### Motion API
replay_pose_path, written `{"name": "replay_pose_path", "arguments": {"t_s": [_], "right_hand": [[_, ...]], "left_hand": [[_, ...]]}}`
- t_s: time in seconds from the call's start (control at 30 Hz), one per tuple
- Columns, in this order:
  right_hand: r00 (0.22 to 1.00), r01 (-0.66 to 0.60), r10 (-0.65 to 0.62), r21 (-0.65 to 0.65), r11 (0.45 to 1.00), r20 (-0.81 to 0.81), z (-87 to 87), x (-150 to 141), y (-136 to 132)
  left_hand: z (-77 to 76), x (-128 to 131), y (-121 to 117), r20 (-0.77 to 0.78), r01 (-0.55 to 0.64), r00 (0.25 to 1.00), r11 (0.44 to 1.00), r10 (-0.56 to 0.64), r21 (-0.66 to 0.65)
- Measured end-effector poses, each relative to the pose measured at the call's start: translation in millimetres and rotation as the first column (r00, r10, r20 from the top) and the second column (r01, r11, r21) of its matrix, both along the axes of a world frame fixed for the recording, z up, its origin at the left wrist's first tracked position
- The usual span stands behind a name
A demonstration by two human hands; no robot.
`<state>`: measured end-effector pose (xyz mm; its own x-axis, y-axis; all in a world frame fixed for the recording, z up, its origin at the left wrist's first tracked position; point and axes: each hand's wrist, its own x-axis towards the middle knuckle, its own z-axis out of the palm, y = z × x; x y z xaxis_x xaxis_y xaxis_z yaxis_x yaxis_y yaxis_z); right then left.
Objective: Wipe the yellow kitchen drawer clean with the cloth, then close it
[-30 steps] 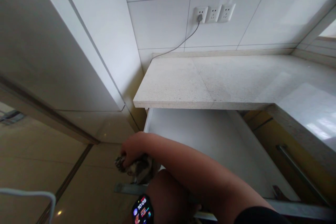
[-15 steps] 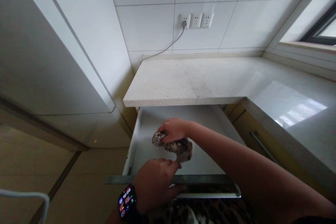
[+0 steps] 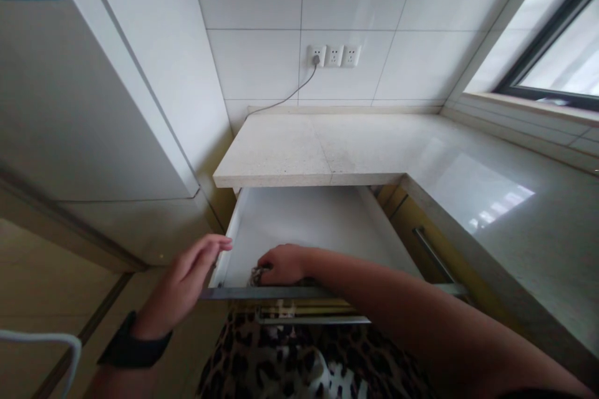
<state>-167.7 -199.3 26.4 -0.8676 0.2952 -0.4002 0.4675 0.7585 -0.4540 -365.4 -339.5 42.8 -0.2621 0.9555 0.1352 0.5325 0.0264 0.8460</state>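
A white drawer (image 3: 299, 215) is pulled out from under the countertop. Inside it, close to its front edge, my right hand (image 3: 284, 264) is closed around a crumpled patterned cloth (image 3: 255, 276). Most of the cloth is hidden under the hand and behind the drawer front. My left hand (image 3: 194, 268), with a dark watch (image 3: 135, 343) on the wrist, is at the drawer's left side wall. Its fingers are stretched out, with nothing in them.
The pale stone countertop (image 3: 276, 149) overhangs the drawer and runs on to the right. A tall white cabinet (image 3: 154, 68) stands at the left. A cord (image 3: 285, 100) goes from the wall sockets (image 3: 334, 56) down behind the counter. A bar handle (image 3: 435, 255) sticks out at the right.
My left hand has moved left from the drawer front to its left side. My right hand has lowered the cloth toward the front of the drawer. The view has tilted up slightly.
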Motion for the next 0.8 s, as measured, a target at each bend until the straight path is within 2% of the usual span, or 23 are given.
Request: {"name": "replay_pose_path", "arguments": {"t_s": [0.07, 0.17, 0.27, 0.33, 0.43, 0.53, 0.6, 0.67, 0.73, 0.8], "right_hand": [[0.988, 0.074, -0.069, 0.034, 0.997, -0.137, 5.9, -23.9, -15.4], [0.958, 0.071, -0.05, 0.067, 0.995, -0.283, 14.5, -52.5, -35.1], [0.94, 0.041, 0.017, 0.162, 0.986, -0.342, 19.3, -58.5, -45.9], [0.938, 0.039, 0.048, 0.245, 0.969, -0.343, 20.3, -45.1, -47.5], [0.952, 0.059, 0.057, 0.362, 0.93, -0.302, 22.9, -0.4, -43.5], [0.965, 0.083, 0.037, 0.435, 0.896, -0.26, 32.4, 63.1, -38.1], [0.97, 0.132, -0.009, 0.494, 0.859, -0.244, 40.4, 107.7, -38.9], [0.964, 0.195, -0.058, 0.544, 0.816, -0.259, 45.4, 149.3, -44.4], [0.942, 0.307, -0.149, 0.596, 0.742, -0.3, 44.6, 185.8, -51.7], [0.902, 0.43, -0.26, 0.651, 0.626, -0.345, 38.8, 216.5, -56.1]], "left_hand": [[-10.2, -18.7, -8.5, 0.115, -0.145, 0.983, 0.989, 0.143, 0.01], [-26.9, -37.4, -17.3, 0.222, -0.281, 0.935, 0.96, 0.277, -0.014], [-38.6, -44.4, -21.3, 0.251, -0.307, 0.919, 0.951, 0.305, -0.033], [-42.0, -43.0, -22.1, 0.233, -0.28, 0.93, 0.959, 0.283, -0.048], [-41.4, -33.4, -21.8, 0.156, -0.188, 0.967, 0.978, 0.201, -0.09], [-38.0, -19.3, -19.3, -0.011, -0.095, 0.995, 0.984, 0.095, -0.151], [-36.9, -11.1, -16.1, -0.175, -0.056, 0.984, 0.981, 0.022, -0.187], [-37.7, -5.5, -12.3, -0.347, -0.025, 0.937, 0.978, -0.049, -0.206], [-38.9, -2.4, -9.2, -0.466, -0.012, 0.879, 0.973, -0.099, -0.229], [-38.7, -0.5, -7.6, -0.51, -0.024, 0.851, 0.96, -0.127, -0.28]]}}
